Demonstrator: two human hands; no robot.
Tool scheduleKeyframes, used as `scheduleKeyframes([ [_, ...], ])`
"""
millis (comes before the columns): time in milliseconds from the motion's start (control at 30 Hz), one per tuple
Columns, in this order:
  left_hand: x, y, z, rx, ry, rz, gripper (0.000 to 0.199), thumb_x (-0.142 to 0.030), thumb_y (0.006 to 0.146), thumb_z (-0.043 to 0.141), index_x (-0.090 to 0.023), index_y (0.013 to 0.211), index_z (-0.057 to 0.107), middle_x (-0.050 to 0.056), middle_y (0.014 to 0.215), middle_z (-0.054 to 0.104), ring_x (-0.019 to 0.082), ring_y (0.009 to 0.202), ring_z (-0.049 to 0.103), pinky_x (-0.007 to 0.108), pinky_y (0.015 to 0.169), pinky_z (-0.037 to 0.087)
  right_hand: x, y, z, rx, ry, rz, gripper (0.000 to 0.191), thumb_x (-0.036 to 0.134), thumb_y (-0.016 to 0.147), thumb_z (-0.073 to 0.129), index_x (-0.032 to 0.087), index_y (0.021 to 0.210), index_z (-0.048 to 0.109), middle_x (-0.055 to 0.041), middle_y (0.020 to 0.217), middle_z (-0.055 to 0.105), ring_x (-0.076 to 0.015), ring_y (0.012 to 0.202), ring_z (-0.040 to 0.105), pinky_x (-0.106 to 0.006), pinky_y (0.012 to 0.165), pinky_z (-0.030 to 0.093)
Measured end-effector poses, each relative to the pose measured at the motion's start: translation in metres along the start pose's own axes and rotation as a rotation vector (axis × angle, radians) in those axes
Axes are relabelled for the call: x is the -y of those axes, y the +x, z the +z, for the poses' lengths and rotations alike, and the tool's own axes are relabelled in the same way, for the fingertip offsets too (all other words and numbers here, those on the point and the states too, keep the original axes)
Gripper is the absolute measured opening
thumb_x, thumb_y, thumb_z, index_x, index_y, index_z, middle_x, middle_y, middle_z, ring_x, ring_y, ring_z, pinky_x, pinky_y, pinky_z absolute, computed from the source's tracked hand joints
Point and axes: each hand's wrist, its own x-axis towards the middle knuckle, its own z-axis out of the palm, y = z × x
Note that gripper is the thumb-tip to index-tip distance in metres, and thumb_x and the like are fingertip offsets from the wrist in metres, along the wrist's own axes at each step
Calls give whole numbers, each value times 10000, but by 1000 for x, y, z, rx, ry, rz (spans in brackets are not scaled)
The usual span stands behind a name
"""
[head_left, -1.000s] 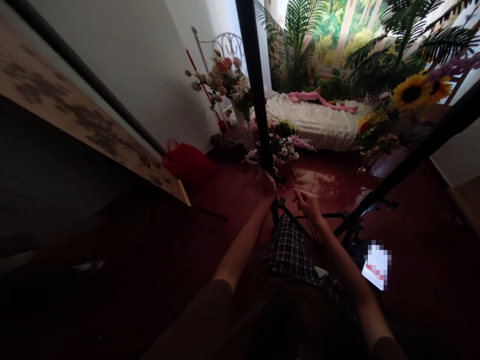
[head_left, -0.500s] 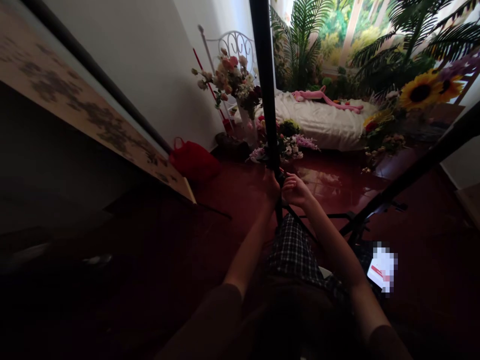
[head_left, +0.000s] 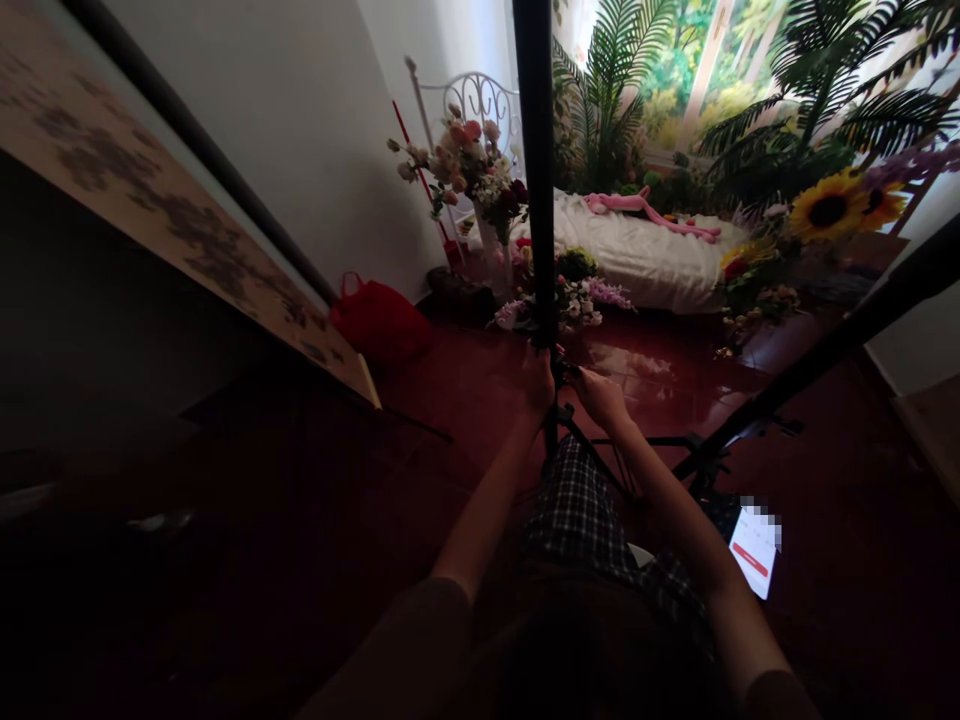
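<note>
Dark upright pole [head_left: 535, 180]: stands near plaid garment [head_left: 574, 510], in front of wearer, lower section at hands. Left hand [head_left: 537, 385]: closed around pole, apparently to steady it. Right hand [head_left: 604, 402]: fingers bent at small dark fitting [head_left: 562, 370] on pole side, probably for fine handling while left hand braces; grasp or mere contact cannot be told. Slanted dark pole [head_left: 817, 340]: to right, outside both hands. Lit phone [head_left: 754, 562]: beside right forearm, screen up, presumably for viewing.
</note>
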Motion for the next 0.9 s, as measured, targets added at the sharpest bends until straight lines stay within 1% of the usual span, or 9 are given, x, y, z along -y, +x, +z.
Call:
scheduleKeyframes([
  [100,-2,-1,0,7,1,17,468,-552,974,264,-211,899,576,62,886,606,137,731,570,280,693,497,-5,0,0,-34,-90,-56,185,324,934,518,249,1029,658,-94,988,686,-216,875,627,-269,692,428],
  [200,-3,1,-1,4,42,57,509,-567,974,242,-213,883,595,69,899,615,145,777,578,285,752,503,-6,2,16,-72,140,-77,291,297,936,431,213,1148,611,-106,1100,666,-217,969,621,-306,809,470],
  [300,-3,5,-5,57,37,43,558,-606,964,227,-215,923,623,69,898,647,144,766,605,285,751,512,-4,7,41,-62,489,-25,343,359,871,476,194,1155,576,-69,1039,673,-191,918,631,-314,830,500],
  [367,-2,6,-8,101,12,37,564,-622,957,240,-212,961,627,70,926,666,143,790,636,285,758,522,0,14,55,-69,618,24,393,401,791,564,197,1127,565,-32,953,668,-180,886,622,-299,804,509],
  [467,-2,4,-15,159,13,64,514,-619,948,311,-206,1031,607,84,1004,683,160,906,664,308,849,528,5,21,66,-87,670,44,429,435,733,625,209,1090,551,-1,884,646,-161,844,603,-270,768,503],
  [567,-3,1,-21,193,87,108,470,-599,936,390,-203,1093,588,103,1063,683,181,990,658,333,926,509,7,23,67,-78,668,28,412,448,729,640,218,1057,539,10,854,632,-139,760,586,-249,718,490],
  [700,-6,7,-22,148,168,170,453,-581,946,377,-200,1072,588,117,1099,679,193,1018,654,341,950,492,5,21,69,-81,688,27,403,459,750,624,217,1052,514,13,861,620,-134,766,589,-242,714,484],
  [767,-9,16,-19,125,167,190,445,-595,941,379,-204,1030,570,110,1053,691,188,985,667,335,919,502,4,21,70,-79,695,42,419,465,759,614,217,1074,494,18,860,612,-135,768,587,-243,718,485],
  [900,-19,35,-6,48,117,189,434,-615,926,415,-206,1016,529,22,733,650,142,696,652,281,740,523,3,20,68,-69,694,44,422,441,779,593,221,1113,459,15,891,599,-143,791,584,-252,748,483],
])
